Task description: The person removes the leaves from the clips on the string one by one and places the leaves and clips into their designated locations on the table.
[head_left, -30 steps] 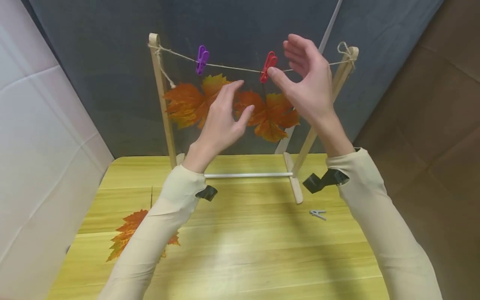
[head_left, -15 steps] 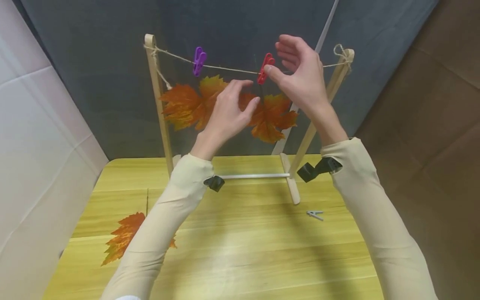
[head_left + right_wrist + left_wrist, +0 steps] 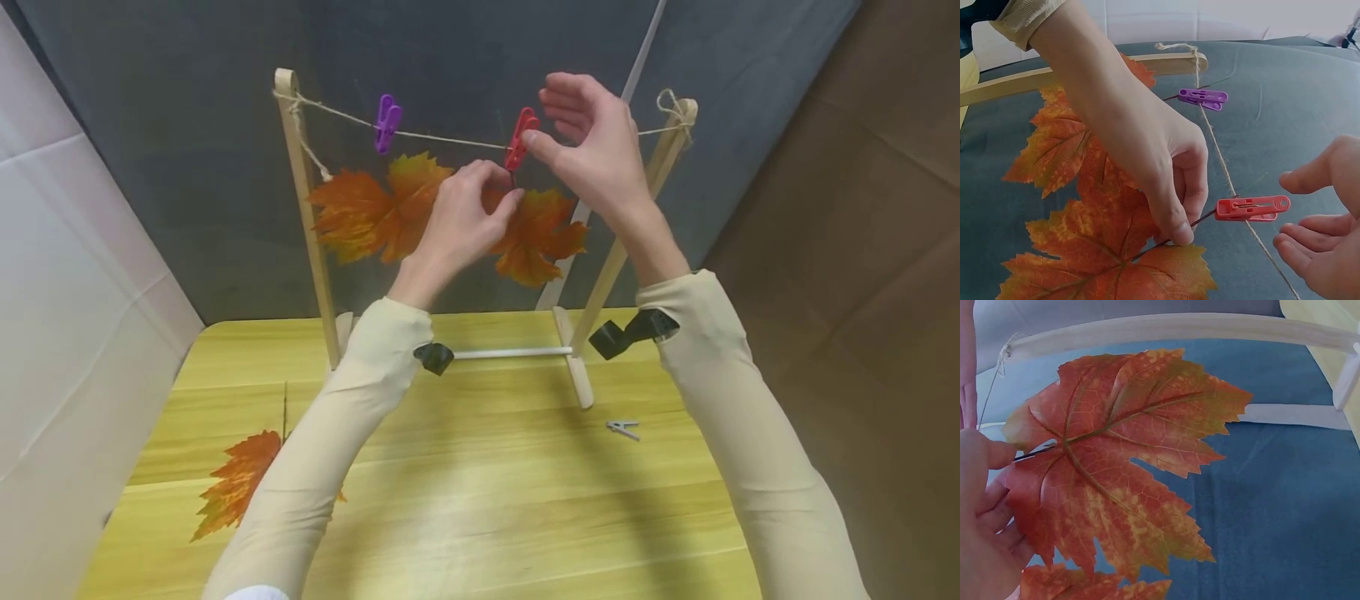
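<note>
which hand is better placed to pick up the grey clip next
Probably the right hand: it looks free, and the grey clip lies on its side of the table. The left hand pinches the stem of the leaf below the red clip.

"What's the surface down there?"
"A yellow wood-grain table (image 3: 480,542), its far left corner rounded, with a bright glare near the middle."
"And at the back?"
"A dark blue-grey cloth (image 3: 457,50), with a pale strip (image 3: 643,52) slanting up to the right against it."
"The sides?"
"A creased white sheet (image 3: 67,217) on the left, a brown sheet (image 3: 847,250) on the right."
"Anything more?"
"A small black thing (image 3: 1350,39) at the right wrist view's upper right edge, too cut off to name."
</note>
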A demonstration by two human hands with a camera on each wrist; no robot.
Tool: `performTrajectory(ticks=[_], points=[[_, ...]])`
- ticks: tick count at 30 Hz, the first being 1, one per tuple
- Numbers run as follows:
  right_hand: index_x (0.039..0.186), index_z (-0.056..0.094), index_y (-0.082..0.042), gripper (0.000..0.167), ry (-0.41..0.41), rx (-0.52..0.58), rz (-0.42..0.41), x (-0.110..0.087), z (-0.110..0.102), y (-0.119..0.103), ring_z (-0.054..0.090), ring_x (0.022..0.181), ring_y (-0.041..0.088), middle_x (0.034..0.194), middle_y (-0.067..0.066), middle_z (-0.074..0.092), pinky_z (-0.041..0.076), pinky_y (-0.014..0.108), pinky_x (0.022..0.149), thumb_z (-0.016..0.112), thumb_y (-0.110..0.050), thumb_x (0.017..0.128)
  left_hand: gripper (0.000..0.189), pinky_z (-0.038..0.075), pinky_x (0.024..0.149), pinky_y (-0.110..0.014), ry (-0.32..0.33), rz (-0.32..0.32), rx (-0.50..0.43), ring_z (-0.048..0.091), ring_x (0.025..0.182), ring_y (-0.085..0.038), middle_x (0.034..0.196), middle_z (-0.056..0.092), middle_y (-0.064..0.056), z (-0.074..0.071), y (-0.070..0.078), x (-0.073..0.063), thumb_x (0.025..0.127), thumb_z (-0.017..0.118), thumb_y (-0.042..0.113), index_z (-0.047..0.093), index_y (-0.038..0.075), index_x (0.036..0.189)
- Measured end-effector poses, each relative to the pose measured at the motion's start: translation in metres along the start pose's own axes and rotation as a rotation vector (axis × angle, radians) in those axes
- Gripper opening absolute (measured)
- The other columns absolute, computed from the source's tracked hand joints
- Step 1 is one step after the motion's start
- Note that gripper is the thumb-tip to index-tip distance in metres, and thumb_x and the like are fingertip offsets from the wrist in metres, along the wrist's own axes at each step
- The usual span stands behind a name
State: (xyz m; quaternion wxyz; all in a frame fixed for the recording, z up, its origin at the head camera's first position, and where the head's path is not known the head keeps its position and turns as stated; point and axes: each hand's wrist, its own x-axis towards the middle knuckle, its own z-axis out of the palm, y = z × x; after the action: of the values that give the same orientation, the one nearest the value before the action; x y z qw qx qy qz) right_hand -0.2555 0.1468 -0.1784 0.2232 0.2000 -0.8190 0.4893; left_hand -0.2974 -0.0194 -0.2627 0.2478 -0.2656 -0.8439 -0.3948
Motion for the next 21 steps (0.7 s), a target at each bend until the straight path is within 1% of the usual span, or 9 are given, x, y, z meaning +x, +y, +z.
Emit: performTrajectory(ticks=[5, 9, 13, 18, 21], points=[[0.137, 0.057, -0.004, 0.052, -0.017, -0.024, 0.014, 0.0034, 0.0008, -0.0013, 0.06, 0.128, 0.015, 0.137, 0.011, 0.064, 0.044, 0.02, 0.108, 0.075, -0.013, 0.089, 0.02, 0.045, 0.083, -0.036, 0.005, -0.01, 0.011, 0.055, 0.091, -0.023, 0.097, 0.069, -0.008, 0.0013, 0.0003, 0.0027, 0.099, 0.065, 0.025, 0.071, 0.006, 0.106], [0.135, 0.06, -0.003, 0.048, -0.04, -0.046, 0.014, 0.0062, 0.0011, -0.002, 0.063, 0.124, 0.016, 0.133, 0.012, 0.067, 0.046, 0.021, 0.107, 0.073, -0.013, 0.09, 0.019, 0.045, 0.08, -0.034, 0.024, -0.015, -0.011, 0.055, 0.088, -0.022, 0.093, 0.07, -0.008, 0.001, 0.0011, 0.0032, 0.098, 0.066, 0.024, 0.072, 0.006, 0.104], [0.131, 0.063, -0.003, 0.04, -0.054, -0.052, 0.009, 0.0075, 0.002, -0.0015, 0.066, 0.119, 0.018, 0.127, 0.013, 0.069, 0.048, 0.022, 0.105, 0.069, -0.012, 0.093, 0.018, 0.045, 0.079, -0.033, 0.038, 0.002, -0.042, 0.057, 0.087, -0.025, 0.092, 0.071, -0.009, -0.0007, 0.0025, 0.0041, 0.098, 0.067, 0.021, 0.073, 0.005, 0.103], [0.126, 0.067, -0.004, 0.032, -0.031, -0.037, 0.007, 0.0081, 0.0019, -0.0009, 0.068, 0.112, 0.017, 0.121, 0.012, 0.071, 0.05, 0.024, 0.103, 0.066, -0.012, 0.096, 0.018, 0.046, 0.079, -0.032, 0.03, 0.01, -0.059, 0.059, 0.088, -0.028, 0.093, 0.072, -0.01, -0.0027, 0.0055, 0.0048, 0.098, 0.068, 0.02, 0.073, 0.004, 0.104], [0.125, 0.067, -0.004, 0.03, -0.019, -0.023, 0.002, 0.0079, 0.0015, -0.0006, 0.068, 0.11, 0.017, 0.118, 0.013, 0.071, 0.05, 0.025, 0.102, 0.066, -0.011, 0.096, 0.018, 0.047, 0.079, -0.032, 0.029, 0.007, -0.063, 0.06, 0.086, -0.026, 0.094, 0.073, -0.01, -0.0036, 0.007, 0.0053, 0.098, 0.068, 0.02, 0.073, 0.004, 0.105]])
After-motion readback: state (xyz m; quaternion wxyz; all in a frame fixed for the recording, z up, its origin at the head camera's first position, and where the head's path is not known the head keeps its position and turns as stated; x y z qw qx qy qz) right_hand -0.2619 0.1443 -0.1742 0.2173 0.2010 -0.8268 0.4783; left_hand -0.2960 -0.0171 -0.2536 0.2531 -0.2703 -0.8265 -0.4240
